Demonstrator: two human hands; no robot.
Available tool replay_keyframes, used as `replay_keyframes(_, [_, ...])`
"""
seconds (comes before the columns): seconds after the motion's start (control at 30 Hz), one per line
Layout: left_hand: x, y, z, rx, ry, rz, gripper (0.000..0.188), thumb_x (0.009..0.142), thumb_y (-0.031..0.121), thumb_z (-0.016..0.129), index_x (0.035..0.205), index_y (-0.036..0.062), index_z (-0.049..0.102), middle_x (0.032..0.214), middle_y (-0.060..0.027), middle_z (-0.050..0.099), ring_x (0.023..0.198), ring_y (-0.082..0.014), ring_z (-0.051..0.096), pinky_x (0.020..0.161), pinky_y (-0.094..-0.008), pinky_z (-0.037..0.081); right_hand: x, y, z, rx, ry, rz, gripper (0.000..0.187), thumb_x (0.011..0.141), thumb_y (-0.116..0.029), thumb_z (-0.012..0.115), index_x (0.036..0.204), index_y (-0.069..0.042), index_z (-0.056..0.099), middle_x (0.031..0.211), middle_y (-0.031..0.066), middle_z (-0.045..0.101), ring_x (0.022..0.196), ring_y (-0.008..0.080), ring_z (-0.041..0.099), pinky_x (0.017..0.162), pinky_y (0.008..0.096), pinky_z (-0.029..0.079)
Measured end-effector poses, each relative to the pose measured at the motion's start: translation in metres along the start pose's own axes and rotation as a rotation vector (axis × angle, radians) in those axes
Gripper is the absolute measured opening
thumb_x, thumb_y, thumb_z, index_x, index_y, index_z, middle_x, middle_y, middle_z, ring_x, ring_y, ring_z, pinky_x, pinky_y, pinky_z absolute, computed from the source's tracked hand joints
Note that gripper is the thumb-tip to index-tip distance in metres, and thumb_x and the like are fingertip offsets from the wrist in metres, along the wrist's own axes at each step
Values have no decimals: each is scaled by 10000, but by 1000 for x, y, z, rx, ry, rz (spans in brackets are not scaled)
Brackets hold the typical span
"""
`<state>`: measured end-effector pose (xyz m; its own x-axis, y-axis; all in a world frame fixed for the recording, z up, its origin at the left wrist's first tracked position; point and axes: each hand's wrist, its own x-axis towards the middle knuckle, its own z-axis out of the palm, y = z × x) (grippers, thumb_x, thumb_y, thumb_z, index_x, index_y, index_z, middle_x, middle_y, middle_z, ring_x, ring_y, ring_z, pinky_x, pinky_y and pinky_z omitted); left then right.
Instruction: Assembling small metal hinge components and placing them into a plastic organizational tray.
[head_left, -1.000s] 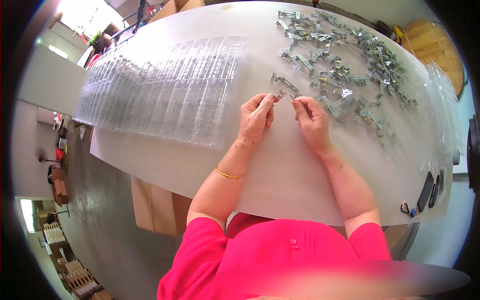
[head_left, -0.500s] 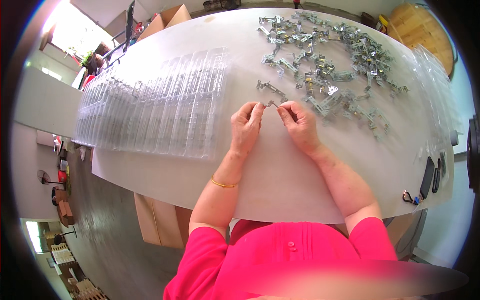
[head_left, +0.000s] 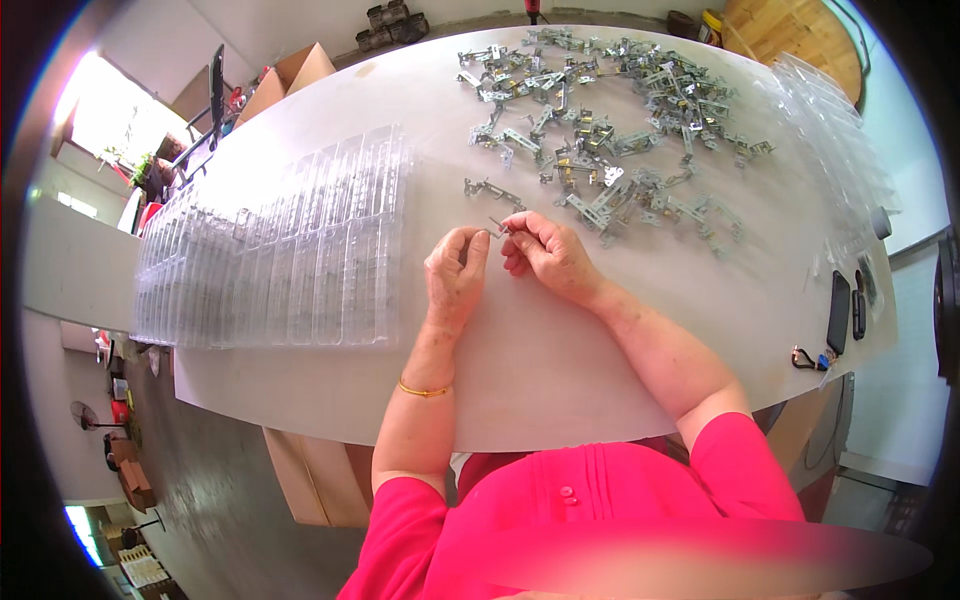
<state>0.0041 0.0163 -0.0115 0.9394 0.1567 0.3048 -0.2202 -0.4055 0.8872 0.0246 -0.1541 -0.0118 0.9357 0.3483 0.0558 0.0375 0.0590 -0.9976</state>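
Observation:
Over the near middle of the table, my left hand [head_left: 457, 278] and my right hand [head_left: 548, 257] meet at a small grey metal bracket [head_left: 497, 229]. My right thumb and fingers pinch one end, with the other fingers curled beneath. At its other end, my left thumb and forefinger are pressed together; how much they grip is hidden. Just beyond my hands lies a single long metal bracket assembly [head_left: 490, 189]. A spread pile of similar metal brackets [head_left: 680, 95], some with brass-coloured parts, covers the far right of the table.
Clear plastic blister trays [head_left: 290, 240] stand in rows at the left, with more clear plastic trays [head_left: 840, 160] at the right edge. A black phone-like object [head_left: 838, 312] and a key bunch [head_left: 808, 358] lie near the right corner. An open cardboard box [head_left: 295, 75] stands beyond the table.
My right hand has turned and curled its fingers closer to my left, tilting the small bracket between them. The whole view has shifted, so the table's contents appear further left.

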Motion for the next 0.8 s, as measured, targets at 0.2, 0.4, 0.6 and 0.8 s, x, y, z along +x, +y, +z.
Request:
replay_keyframes(0.2, [-2, 2, 0, 34, -27, 49, 139, 958, 137, 637, 942, 0, 658, 759, 25, 592, 678, -39, 470, 586, -222, 409, 2, -2, -5, 127, -79, 76, 256, 1034, -67, 440, 1248, -15, 571, 940, 56, 656, 812, 117, 640, 740, 277, 557])
replay_keyframes(0.4, [-3, 6, 0, -101, -79, -38, 89, 948, 100, 642, 948, 18, 607, 781, 34, 574, 655, -24, 464, 566, -200, 391, 2, -7, -11, 196, -129, 137, 259, 1009, -75, 464, 1217, -8, 603, 990, 48, 657, 898, 116, 625, 838, 281, 538])
replay_keyframes(0.6, [-4, 3, -4, -221, -178, -129, 74, 951, 99, 641, 923, 40, 607, 759, 59, 547, 643, -11, 432, 545, -185, 353, 9, -1, -20, 297, -155, 102, 220, 974, -99, 512, 1094, 26, 647, 985, 63, 663, 928, 123, 612, 899, 272, 487])
replay_keyframes(0.8, [-4, 7, -3, -207, -274, -48, 102, 918, 106, 674, 903, 26, 613, 683, 65, 518, 607, -15, 388, 533, -203, 343, 12, 4, -24, 258, -177, 91, 188, 983, -169, 586, 1020, 4, 649, 993, 62, 662, 945, 121, 613, 900, 276, 487])
